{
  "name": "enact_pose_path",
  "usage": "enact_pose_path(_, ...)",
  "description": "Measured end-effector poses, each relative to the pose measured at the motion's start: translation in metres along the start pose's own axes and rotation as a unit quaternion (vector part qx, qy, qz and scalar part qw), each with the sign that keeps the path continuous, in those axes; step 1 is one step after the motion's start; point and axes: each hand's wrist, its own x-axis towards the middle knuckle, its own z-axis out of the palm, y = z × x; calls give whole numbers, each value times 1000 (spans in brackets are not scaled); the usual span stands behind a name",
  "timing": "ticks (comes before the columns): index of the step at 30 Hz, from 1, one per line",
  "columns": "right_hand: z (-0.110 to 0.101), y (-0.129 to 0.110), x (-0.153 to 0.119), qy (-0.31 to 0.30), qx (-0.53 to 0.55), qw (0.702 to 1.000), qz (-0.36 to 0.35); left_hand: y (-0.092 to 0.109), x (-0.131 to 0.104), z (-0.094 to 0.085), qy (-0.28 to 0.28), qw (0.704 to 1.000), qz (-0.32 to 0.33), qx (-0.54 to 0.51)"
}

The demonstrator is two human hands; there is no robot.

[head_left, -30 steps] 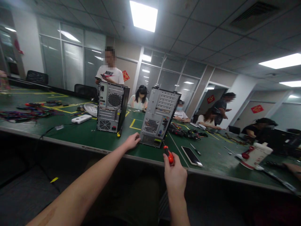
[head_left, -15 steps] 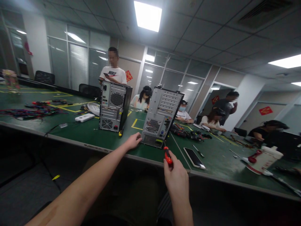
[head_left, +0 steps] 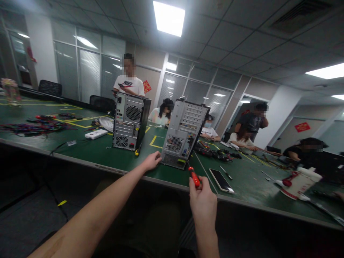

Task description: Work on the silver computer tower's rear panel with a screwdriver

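A silver computer case [head_left: 176, 125] stands upright, its rear side facing me, tilted a little in the view. At its lower left corner is my left hand [head_left: 152, 160], fingertips against the case's edge and fingers curled loosely. My right hand [head_left: 202, 190] grips a red and black screwdriver [head_left: 194, 177], whose handle points up toward the case's lower right corner. The screwdriver's tip is too small to make out. To the left stands a second computer case [head_left: 129, 122], with a yellow-handled tool [head_left: 137, 152] at its base.
Right of the case lie a phone [head_left: 221, 180], a thin metal tool [head_left: 226, 172] and a heap of cables [head_left: 215, 152]. A white container [head_left: 301, 182] stands farther right. Left are a white device [head_left: 96, 134] and more cables [head_left: 34, 126]. Several people are across the table.
My right hand has shifted slightly right and down with the screwdriver, and more of the red handle shows. My left hand stays at the case.
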Motion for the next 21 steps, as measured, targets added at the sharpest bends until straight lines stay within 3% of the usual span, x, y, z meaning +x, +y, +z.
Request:
enact_pose_path(5, -4, 1, -4, 2, -58, 996, -72, 3, -1, -1, 0, 1000, -5, -3)
enact_pose_path(11, -1, 4, 2, -13, -14, 1000, 7, 5, -2, -3, -5, 1000, -11, -6)
enact_pose_path(15, 1, 6, 4, -12, -8, 1000, 19, 4, -2, -3, -17, 1000, -13, -12)
enact_pose_path(21, -5, 4, -1, -23, -55, 995, -78, 3, -2, -4, -20, 1000, -15, -14)
